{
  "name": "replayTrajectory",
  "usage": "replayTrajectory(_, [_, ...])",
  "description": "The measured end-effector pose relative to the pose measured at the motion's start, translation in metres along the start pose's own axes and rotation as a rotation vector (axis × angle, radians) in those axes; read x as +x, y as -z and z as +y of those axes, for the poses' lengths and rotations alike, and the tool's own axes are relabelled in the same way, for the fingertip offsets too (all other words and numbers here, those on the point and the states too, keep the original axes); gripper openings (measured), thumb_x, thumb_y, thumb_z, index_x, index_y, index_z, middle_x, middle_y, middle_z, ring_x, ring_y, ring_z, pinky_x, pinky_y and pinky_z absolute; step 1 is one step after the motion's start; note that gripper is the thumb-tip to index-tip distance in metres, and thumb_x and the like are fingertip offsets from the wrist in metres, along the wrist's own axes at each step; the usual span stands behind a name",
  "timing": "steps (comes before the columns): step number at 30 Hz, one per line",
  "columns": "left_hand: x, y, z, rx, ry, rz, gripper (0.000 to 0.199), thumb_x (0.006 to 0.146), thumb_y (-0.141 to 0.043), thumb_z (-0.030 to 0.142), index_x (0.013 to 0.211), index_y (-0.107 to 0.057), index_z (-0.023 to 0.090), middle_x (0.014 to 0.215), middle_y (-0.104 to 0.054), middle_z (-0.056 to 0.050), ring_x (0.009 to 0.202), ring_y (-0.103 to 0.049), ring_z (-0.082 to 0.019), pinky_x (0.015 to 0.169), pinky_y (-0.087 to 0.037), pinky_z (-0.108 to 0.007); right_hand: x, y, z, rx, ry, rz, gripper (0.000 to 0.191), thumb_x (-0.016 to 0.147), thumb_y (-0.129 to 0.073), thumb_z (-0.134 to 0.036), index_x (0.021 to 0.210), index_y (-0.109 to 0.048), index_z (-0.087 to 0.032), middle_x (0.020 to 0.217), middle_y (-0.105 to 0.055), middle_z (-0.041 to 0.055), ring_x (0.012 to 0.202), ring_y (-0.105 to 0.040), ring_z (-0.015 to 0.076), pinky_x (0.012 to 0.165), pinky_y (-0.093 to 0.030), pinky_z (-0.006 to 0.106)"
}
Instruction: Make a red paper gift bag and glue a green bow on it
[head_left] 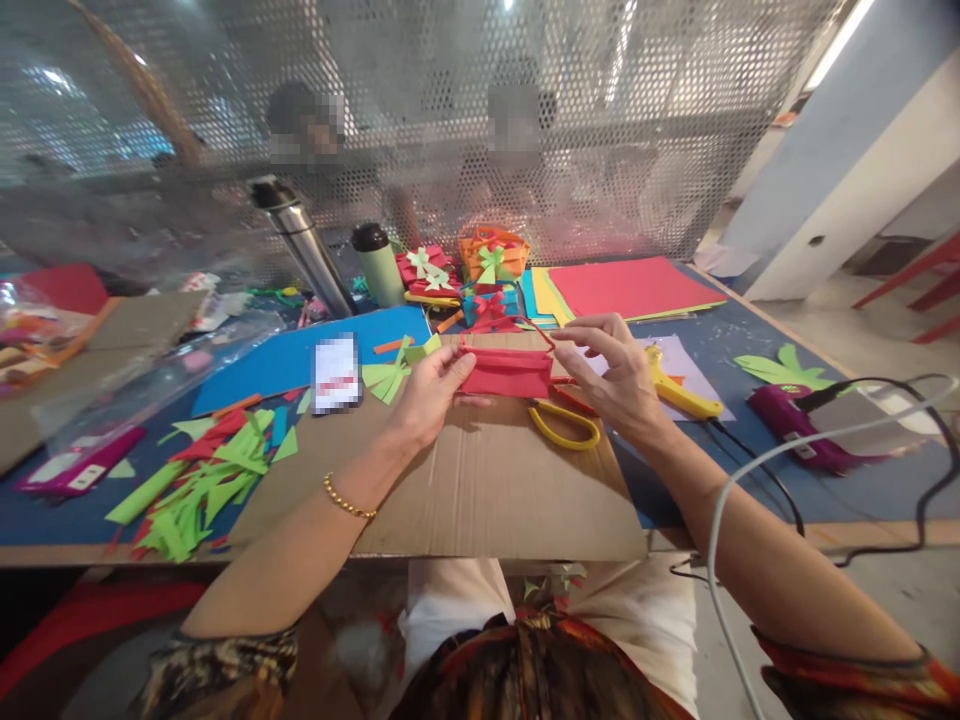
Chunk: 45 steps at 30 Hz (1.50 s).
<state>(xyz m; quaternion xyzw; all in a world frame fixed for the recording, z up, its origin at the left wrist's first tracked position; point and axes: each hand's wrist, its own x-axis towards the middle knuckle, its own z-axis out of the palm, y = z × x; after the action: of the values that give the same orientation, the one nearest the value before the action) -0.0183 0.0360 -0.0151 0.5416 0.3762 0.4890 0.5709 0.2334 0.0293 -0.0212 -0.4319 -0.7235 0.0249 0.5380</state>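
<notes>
Head | left hand (429, 393) pinches folded red rectangle (506, 374) | right hand (616, 372) at thin strip (541, 334), grip unclear | creased cardboard (487, 490)

A paper-craft workshop, it seems: a blue-topped counter (757, 322) carries lime-green paper offcuts (214, 480), yellow-handled scissors (571, 444) and a corded yellow glue gun (684, 393), before a grey perforated metal screen (427, 185).

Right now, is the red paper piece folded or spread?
Folded: red paper piece shows layered top edges, left hand gripping its end.
</notes>
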Motion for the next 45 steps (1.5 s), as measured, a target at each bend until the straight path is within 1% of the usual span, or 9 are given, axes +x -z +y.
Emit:
replayTrajectory(4, [-0.001,-0.002,-0.003,-0.051,0.001,-0.008,0.038,0.09,-0.08,0.045,0.107,-0.067,0.014,0.104,-0.074,-0.008,0.089,-0.075,-0.019,0.071,-0.07,-0.032,-0.006,-0.006,0.005,-0.003,0.075,-0.059,0.028,0.1,-0.065,-0.042,0.119,-0.081,-0.03,0.125,-0.07,0.0134,0.114,-0.07,0.0291,0.099,-0.058,0.054])
replayTrajectory(9, [-0.003,-0.006,-0.004,-0.069,-0.005,0.007,0.033,0.091,-0.08,0.041,0.104,-0.065,0.014,0.103,-0.075,-0.008,0.088,-0.075,-0.019,0.072,-0.07,-0.032,-0.008,-0.01,0.004,0.035,0.086,-0.158,0.03,0.103,-0.061,-0.041,0.122,-0.081,-0.027,0.123,-0.077,0.0129,0.114,-0.074,0.0291,0.099,-0.06,0.05])
replayTrajectory(19, [-0.006,-0.009,-0.004,-0.088,0.002,0.043,0.03,0.09,-0.08,0.039,0.099,-0.066,0.014,0.103,-0.075,-0.008,0.087,-0.074,-0.018,0.069,-0.07,-0.029,-0.009,-0.009,-0.001,0.074,0.053,-0.143,0.023,0.1,-0.067,-0.038,0.11,-0.084,-0.026,0.112,-0.08,0.0106,0.103,-0.076,0.0274,0.093,-0.062,0.046])
replayTrajectory(22, [-0.007,-0.012,-0.003,-0.096,0.0,0.004,0.041,0.082,-0.087,0.041,0.106,-0.068,0.014,0.108,-0.075,-0.009,0.091,-0.074,-0.019,0.07,-0.069,-0.029,-0.01,-0.009,-0.001,0.076,0.03,-0.149,0.022,0.099,-0.068,-0.037,0.111,-0.083,-0.026,0.111,-0.08,0.0097,0.102,-0.076,0.026,0.093,-0.062,0.045])
replayTrajectory(27, [-0.008,-0.016,0.0,-0.14,-0.018,-0.032,0.059,0.066,-0.098,0.03,0.115,-0.068,0.014,0.112,-0.076,-0.008,0.093,-0.073,-0.017,0.071,-0.066,-0.023,-0.01,-0.009,0.002,0.06,0.035,-0.141,0.023,0.1,-0.068,-0.038,0.11,-0.084,-0.026,0.111,-0.08,0.0106,0.102,-0.075,0.0271,0.093,-0.061,0.046])
replayTrajectory(35, [-0.009,-0.015,-0.001,-0.151,-0.007,-0.026,0.048,0.071,-0.093,0.025,0.112,-0.07,0.014,0.108,-0.076,-0.006,0.093,-0.074,-0.016,0.076,-0.066,-0.024,-0.009,-0.009,0.005,-0.044,0.113,-0.097,0.021,0.099,-0.069,-0.039,0.104,-0.086,-0.027,0.126,-0.076,0.0135,0.108,-0.071,0.0309,0.094,-0.057,0.054])
replayTrajectory(38, [-0.009,-0.015,0.0,-0.142,-0.005,-0.032,0.048,0.074,-0.091,0.027,0.114,-0.068,0.014,0.111,-0.076,-0.007,0.096,-0.075,-0.018,0.079,-0.068,-0.029,-0.008,-0.005,-0.002,-0.022,0.068,-0.139,0.024,0.102,-0.063,-0.039,0.103,-0.085,-0.03,0.126,-0.078,0.0095,0.113,-0.07,0.0299,0.101,-0.055,0.056])
replayTrajectory(41, [-0.009,-0.014,-0.001,-0.15,-0.024,-0.033,0.05,0.074,-0.092,0.028,0.116,-0.067,0.014,0.117,-0.076,-0.009,0.101,-0.076,-0.022,0.083,-0.069,-0.033,-0.005,-0.001,-0.007,0.03,-0.006,-0.1,0.028,0.104,-0.059,-0.042,0.11,-0.083,-0.029,0.122,-0.079,0.0093,0.115,-0.071,0.0285,0.103,-0.055,0.053])
replayTrajectory(45, [-0.008,-0.014,-0.003,-0.167,-0.055,-0.013,0.052,0.075,-0.091,0.029,0.119,-0.066,0.016,0.123,-0.076,-0.011,0.106,-0.076,-0.024,0.084,-0.069,-0.033,-0.001,0.002,-0.006,0.093,-0.181,-0.017,0.038,0.1,-0.063,-0.052,0.124,-0.077,-0.026,0.118,-0.08,0.0102,0.1,-0.074,0.0244,0.09,-0.061,0.043])
